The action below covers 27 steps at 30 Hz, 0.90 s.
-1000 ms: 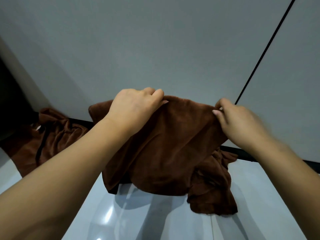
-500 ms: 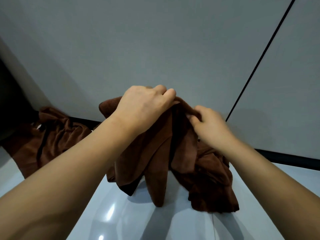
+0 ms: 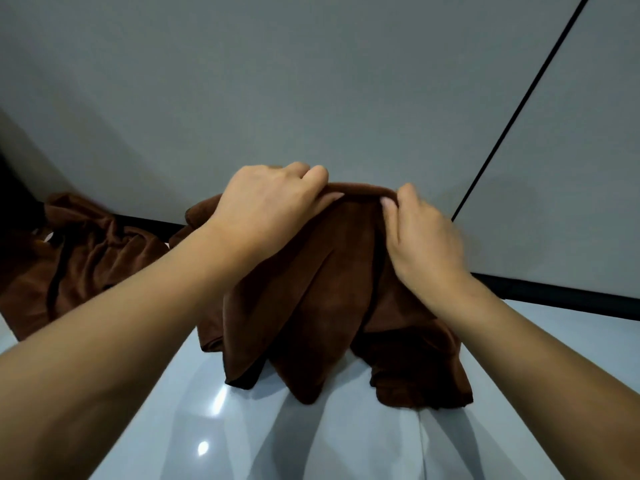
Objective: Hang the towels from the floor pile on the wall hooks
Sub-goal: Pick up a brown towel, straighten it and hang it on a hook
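A brown towel (image 3: 322, 306) hangs in folds between both my hands, above the glossy floor. My left hand (image 3: 270, 206) grips its top edge on the left. My right hand (image 3: 422, 237) pinches the same edge just to the right, a short gap from the left hand. Below and behind it, more brown towel (image 3: 426, 368) lies crumpled on the floor. Another heap of brown towels (image 3: 86, 258) lies at the left against the wall. No wall hooks are in view.
A grey wall (image 3: 311, 81) fills the upper view, with a thin black seam (image 3: 519, 105) running diagonally at the right. A black skirting strip (image 3: 561, 299) lines the wall's base. The pale glossy floor (image 3: 207, 427) reflects lights. A dark area sits at far left.
My right hand came in from the far right towards my left hand, then shifted slightly right along the top edge. The towel went from spread wide to bunched in hanging folds.
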Tool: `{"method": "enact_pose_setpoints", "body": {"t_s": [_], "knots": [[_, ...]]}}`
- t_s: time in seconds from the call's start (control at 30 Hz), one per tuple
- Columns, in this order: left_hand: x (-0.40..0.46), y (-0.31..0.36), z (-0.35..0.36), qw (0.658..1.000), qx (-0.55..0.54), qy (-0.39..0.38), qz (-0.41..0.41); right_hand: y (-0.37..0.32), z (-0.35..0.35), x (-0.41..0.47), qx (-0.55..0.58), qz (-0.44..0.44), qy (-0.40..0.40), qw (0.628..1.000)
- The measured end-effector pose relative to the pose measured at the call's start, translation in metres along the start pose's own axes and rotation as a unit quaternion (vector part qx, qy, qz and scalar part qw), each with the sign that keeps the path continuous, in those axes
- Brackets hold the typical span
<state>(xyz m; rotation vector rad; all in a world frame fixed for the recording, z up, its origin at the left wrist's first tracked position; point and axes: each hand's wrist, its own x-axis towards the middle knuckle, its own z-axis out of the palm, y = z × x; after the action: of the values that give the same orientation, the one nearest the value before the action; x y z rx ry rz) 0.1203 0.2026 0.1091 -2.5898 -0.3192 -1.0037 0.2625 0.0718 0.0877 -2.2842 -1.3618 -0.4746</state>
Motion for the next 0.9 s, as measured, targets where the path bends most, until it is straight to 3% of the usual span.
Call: {"method": "enact_pose_setpoints", "body": {"t_s": [0.2, 0.33, 0.4, 0.5, 0.7, 0.9], "knots": [[-0.035, -0.023, 0.029, 0.993, -0.027, -0.085, 0.083, 0.026, 0.033, -0.008, -0.144, -0.215, 0.054, 0.964], [-0.029, -0.018, 0.047, 0.989, -0.03, -0.13, 0.056, 0.035, 0.04, 0.002, -0.15, -0.181, 0.0, 0.972], [-0.015, -0.016, 0.045, 0.986, -0.04, -0.155, 0.043, 0.03, 0.024, 0.014, -0.128, -0.133, -0.076, 0.98], [0.018, -0.024, 0.024, 0.983, -0.057, -0.177, 0.007, 0.025, -0.014, 0.045, -0.124, -0.087, -0.139, 0.979], [0.121, -0.066, -0.08, 0.983, -0.049, -0.177, -0.014, 0.005, -0.131, 0.126, -0.154, -0.169, -0.024, 0.973], [0.248, -0.106, -0.234, 0.991, -0.061, -0.118, 0.0, -0.032, -0.327, 0.207, -0.178, -0.243, 0.033, 0.953]]}}
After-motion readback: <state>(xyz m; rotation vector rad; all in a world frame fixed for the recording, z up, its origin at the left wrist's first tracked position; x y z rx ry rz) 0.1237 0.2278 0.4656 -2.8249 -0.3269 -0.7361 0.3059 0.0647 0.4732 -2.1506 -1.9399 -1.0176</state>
